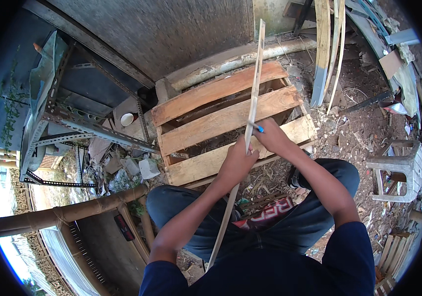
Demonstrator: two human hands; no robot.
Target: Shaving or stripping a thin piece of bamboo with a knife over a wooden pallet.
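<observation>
A long, thin wooden strip [255, 93] runs from beside my body up across a slatted wooden crate [230, 118]. My left hand [237, 165] is closed around the strip near its middle, over the crate's near edge. Just beyond it, my right hand [274, 137] is closed on a small blue pen [259, 129] and rests against the strip. Only the pen's blue end shows; the fingers hide the rest. The crate lies in front of my bent legs, with three broad slats on its top and gaps between them.
A perforated metal frame [63, 123] stands on the left above a bamboo pole [73, 211]. Long boards [322, 49] lean at the far right. A grey plastic stool [398, 170] sits to the right on littered dirt. A white block [149, 168] lies left of the crate.
</observation>
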